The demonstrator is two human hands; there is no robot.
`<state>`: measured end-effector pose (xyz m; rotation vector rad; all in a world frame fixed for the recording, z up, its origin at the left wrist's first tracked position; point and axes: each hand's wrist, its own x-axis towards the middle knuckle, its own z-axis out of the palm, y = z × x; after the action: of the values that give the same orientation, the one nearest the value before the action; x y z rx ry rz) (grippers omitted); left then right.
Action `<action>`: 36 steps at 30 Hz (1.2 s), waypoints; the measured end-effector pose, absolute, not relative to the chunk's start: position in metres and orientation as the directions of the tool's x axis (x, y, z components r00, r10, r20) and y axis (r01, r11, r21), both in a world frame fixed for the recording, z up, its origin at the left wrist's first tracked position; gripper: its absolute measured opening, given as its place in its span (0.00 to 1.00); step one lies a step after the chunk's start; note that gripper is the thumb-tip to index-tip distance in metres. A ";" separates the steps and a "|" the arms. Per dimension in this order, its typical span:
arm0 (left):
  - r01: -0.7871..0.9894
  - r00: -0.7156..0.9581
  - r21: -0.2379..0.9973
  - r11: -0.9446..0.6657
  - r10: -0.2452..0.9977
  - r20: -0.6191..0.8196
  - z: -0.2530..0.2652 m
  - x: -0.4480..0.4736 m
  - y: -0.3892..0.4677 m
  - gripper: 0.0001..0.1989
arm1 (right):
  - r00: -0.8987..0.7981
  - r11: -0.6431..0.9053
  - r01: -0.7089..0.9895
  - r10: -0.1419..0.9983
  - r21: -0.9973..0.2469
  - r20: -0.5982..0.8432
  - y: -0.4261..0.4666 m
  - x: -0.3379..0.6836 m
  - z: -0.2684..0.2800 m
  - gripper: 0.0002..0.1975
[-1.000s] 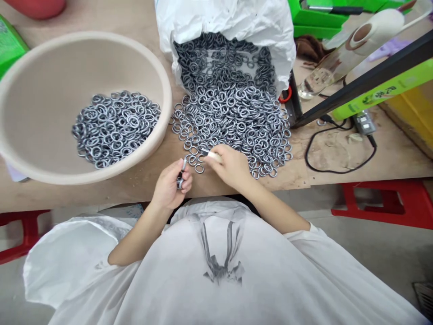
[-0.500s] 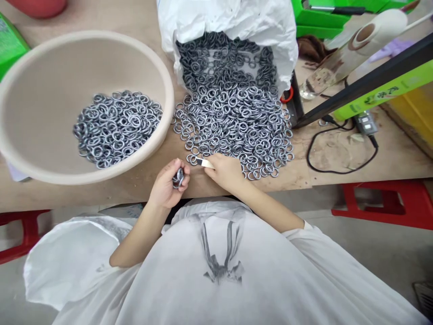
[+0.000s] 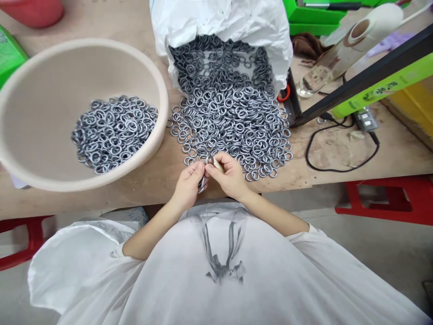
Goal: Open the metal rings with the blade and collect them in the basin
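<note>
Close to the table's front edge, my left hand [image 3: 188,184] is closed around several grey rings [image 3: 201,185], which show below its fingers. My right hand [image 3: 231,178] grips a small white-handled tool [image 3: 218,166] with a dark tip; its exact kind is unclear. The fingertips of both hands meet at one upright ring [image 3: 209,159] beside the tool's tip. Just beyond the hands lies a heap of loose grey rings [image 3: 233,119], spilling from a white sack [image 3: 219,20]. Left of it, a beige basin [image 3: 163,108] holds more rings [image 3: 117,131].
At the right, a black metal bar [image 3: 365,79] with a green label slants over the table. A black cable [image 3: 307,151], a clear bottle [image 3: 316,81] and a white roll [image 3: 379,27] lie near it. Green bins [image 3: 318,20] stand behind. Red stools [image 3: 389,198] flank the table.
My left hand has moved right and turned over, bringing its rings to my right hand. The tool's tip has come up to a ring between the fingertips. The view has shifted slightly.
</note>
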<state>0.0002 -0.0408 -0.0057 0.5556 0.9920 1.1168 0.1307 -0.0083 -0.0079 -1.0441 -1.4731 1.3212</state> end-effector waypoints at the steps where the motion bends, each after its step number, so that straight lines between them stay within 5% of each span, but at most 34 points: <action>1: -0.475 0.100 0.797 0.373 0.923 -0.373 -0.006 0.001 -0.041 0.25 | -0.266 0.091 0.024 0.960 -0.996 0.081 -0.009 0.131 -0.009 0.09; 12: -0.537 0.152 0.749 0.389 0.917 -0.367 -0.001 0.001 -0.038 0.24 | -0.387 -0.134 -0.142 0.920 -0.981 -0.070 -0.007 0.129 -0.008 0.22; 18: -0.600 0.234 0.651 0.465 0.880 -0.413 0.009 -0.002 -0.038 0.23 | -0.352 0.133 0.122 0.932 -0.984 0.083 0.004 0.138 0.003 0.19; 23: -0.638 0.229 0.608 0.473 0.870 -0.437 0.003 -0.005 -0.039 0.20 | -0.525 0.422 0.405 0.833 -0.811 0.172 0.000 0.143 0.012 0.21; 36: -0.610 0.331 0.594 0.524 0.850 -0.410 0.004 -0.010 -0.047 0.20 | -0.564 0.422 0.425 0.816 -0.801 0.130 -0.001 0.145 0.015 0.23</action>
<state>-0.0097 -0.0468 0.0042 0.3634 0.7601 0.9816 0.1448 -0.0007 0.0148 -1.0475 -2.1694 1.0105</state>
